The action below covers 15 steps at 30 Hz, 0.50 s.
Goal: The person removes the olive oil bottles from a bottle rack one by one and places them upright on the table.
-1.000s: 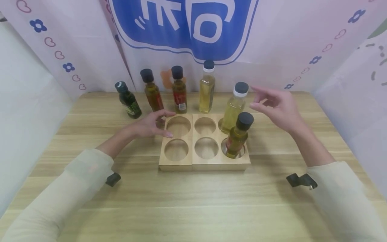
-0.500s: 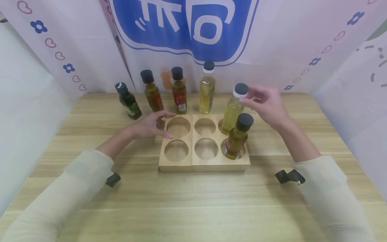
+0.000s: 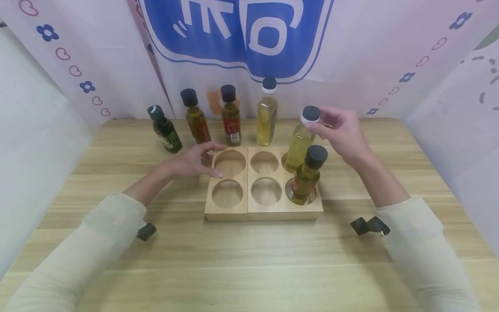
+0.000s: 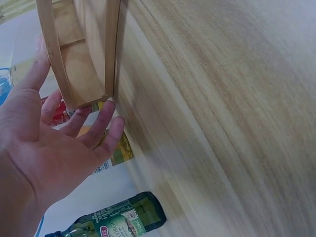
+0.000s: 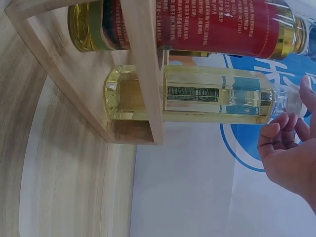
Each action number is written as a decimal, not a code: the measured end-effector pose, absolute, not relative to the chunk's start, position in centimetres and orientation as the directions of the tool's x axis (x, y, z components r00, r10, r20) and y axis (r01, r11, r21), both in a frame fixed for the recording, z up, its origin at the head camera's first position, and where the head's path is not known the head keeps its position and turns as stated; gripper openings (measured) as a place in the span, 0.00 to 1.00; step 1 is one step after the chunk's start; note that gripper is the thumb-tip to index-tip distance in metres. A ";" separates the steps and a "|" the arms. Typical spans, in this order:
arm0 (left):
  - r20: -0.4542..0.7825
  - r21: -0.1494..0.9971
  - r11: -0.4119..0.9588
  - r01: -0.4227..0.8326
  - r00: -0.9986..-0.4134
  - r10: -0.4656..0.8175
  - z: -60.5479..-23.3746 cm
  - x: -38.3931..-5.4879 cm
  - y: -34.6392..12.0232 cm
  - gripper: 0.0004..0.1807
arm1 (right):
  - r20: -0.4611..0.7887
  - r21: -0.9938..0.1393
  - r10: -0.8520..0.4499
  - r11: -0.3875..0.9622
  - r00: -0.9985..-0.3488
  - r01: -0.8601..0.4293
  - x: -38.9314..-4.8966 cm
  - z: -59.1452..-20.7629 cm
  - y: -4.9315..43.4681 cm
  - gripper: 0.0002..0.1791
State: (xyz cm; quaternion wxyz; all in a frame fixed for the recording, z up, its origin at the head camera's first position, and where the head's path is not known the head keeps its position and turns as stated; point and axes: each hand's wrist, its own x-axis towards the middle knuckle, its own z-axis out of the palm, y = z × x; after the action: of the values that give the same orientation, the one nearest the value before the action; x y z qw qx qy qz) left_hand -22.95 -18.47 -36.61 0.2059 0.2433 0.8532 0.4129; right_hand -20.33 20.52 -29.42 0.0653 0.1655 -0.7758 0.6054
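My right hand grips a clear bottle of pale yellow oil around its neck, just below the dark cap. This bottle stands upright in the back right hole of the wooden bottle rack. In the right wrist view, its base shows low inside the rack, with thumb and fingers at the neck. A darker oil bottle with a black cap fills the front right hole. At the rack's left end, my left hand holds the corner, thumb on top and fingers around the end.
Behind the rack stand a second pale oil bottle and two red-labelled oil bottles. A small dark green bottle is at the far left. A printed cloth hangs at the table's back edge.
My right hand has moved left from beside the pale oil bottle and taken hold of its neck. The left hand and the rack have stayed in place.
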 end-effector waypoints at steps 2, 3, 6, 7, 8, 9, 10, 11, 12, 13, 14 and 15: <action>-0.153 0.803 0.544 0.243 -0.798 0.583 -36.6 -22.9 -18.5 0.44 | 0.296 -0.918 -0.165 0.223 -0.941 -0.328 -20.3 -29.4 20.4 0.14; -0.155 0.803 0.544 0.241 -0.798 0.582 -36.6 -22.9 -18.5 0.44 | 0.293 -0.920 -0.161 0.223 -0.943 -0.324 -20.3 -29.4 20.4 0.13; -0.158 0.803 0.545 0.240 -0.797 0.582 -36.4 -22.9 -18.5 0.44 | 0.289 -0.929 -0.151 0.194 -0.945 -0.315 -20.4 -29.4 20.3 0.11; -0.160 0.803 0.547 0.237 -0.798 0.581 -36.4 -22.8 -18.5 0.44 | 0.289 -0.935 -0.151 0.169 -0.945 -0.313 -20.4 -29.4 20.3 0.11; -0.161 0.803 0.547 0.237 -0.797 0.582 -36.4 -22.8 -18.5 0.44 | 0.290 -0.940 -0.154 0.140 -0.944 -0.312 -20.4 -29.4 20.3 0.11; -0.162 0.802 0.548 0.236 -0.797 0.581 -36.3 -22.8 -18.5 0.44 | 0.292 -0.944 -0.158 0.111 -0.943 -0.311 -20.4 -29.4 20.2 0.10; -0.162 0.801 0.549 0.238 -0.797 0.582 -36.3 -22.8 -18.5 0.44 | 0.291 -0.948 -0.161 0.085 -0.943 -0.307 -20.4 -29.4 20.2 0.10; -0.162 0.800 0.550 0.239 -0.797 0.582 -36.4 -22.8 -18.5 0.44 | 0.289 -0.951 -0.165 0.063 -0.943 -0.303 -20.4 -29.4 20.2 0.10; -0.160 0.799 0.550 0.243 -0.796 0.584 -36.4 -22.8 -18.5 0.44 | 0.287 -0.953 -0.169 0.049 -0.943 -0.299 -20.4 -29.4 20.2 0.10; -0.160 0.799 0.550 0.244 -0.795 0.585 -36.4 -22.8 -18.5 0.44 | 0.284 -0.955 -0.169 0.045 -0.944 -0.295 -20.4 -29.4 20.1 0.10; -0.156 0.797 0.550 0.249 -0.794 0.587 -36.4 -22.8 -18.5 0.44 | 0.278 -0.956 -0.169 0.045 -0.946 -0.290 -20.3 -29.3 20.1 0.10; -0.154 0.796 0.550 0.253 -0.794 0.588 -36.3 -22.8 -18.5 0.44 | 0.273 -0.957 -0.168 0.049 -0.947 -0.285 -20.3 -29.3 20.1 0.10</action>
State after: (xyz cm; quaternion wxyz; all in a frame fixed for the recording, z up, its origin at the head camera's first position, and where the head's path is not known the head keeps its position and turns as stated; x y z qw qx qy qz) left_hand -22.80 -18.48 -36.35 0.2065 0.2455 0.8559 0.4057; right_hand -20.29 20.08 -29.30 0.0432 0.1566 -0.7231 0.6714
